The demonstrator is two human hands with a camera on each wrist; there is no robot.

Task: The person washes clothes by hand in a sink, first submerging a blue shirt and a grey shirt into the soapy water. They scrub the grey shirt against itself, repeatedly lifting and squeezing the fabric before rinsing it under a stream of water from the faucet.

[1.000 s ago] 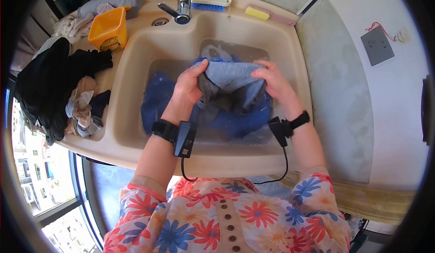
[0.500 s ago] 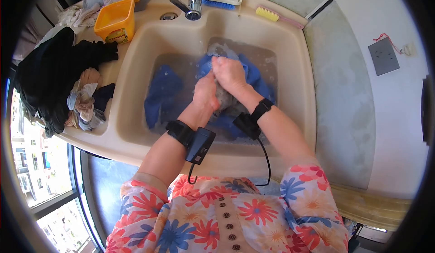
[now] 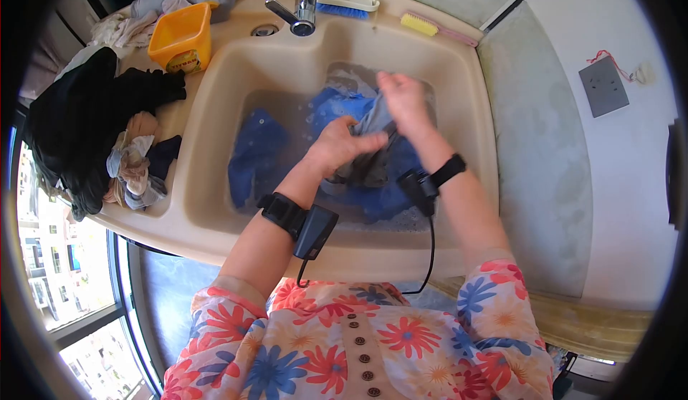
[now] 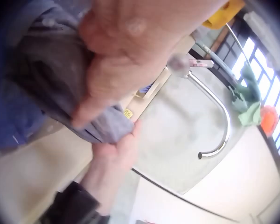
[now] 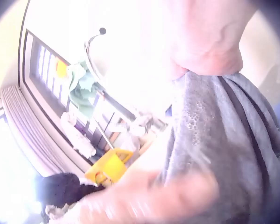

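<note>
A wet grey garment (image 3: 370, 165) hangs bunched between the two hands over the sink (image 3: 204, 185). My right hand (image 3: 408, 105) grips its upper end, as the right wrist view shows with cloth fanning down in folds (image 5: 224, 126) from the fist. Lower and to the left, my left hand (image 3: 337, 146) holds the garment with the thumb stretched across it; its far fingers are hidden by the cloth. Small suds dot the fabric. Beneath, blue cloth (image 3: 258, 149) lies soaking in cloudy water, with more blue cloth bunched under the hands.
The faucet (image 3: 304, 13) stands at the sink's back edge. Beside it lie a blue-bristled brush (image 3: 347, 2) and a yellow-bristled brush (image 3: 419, 24). On the left ledge are an orange basket (image 3: 180, 38), black clothing (image 3: 79, 128) and a pile of light socks or stockings (image 3: 132, 164).
The garment was stretched wide between both hands, then the hands came together over it. Now the right hand has moved right and away from the left, drawing the garment up between them.
</note>
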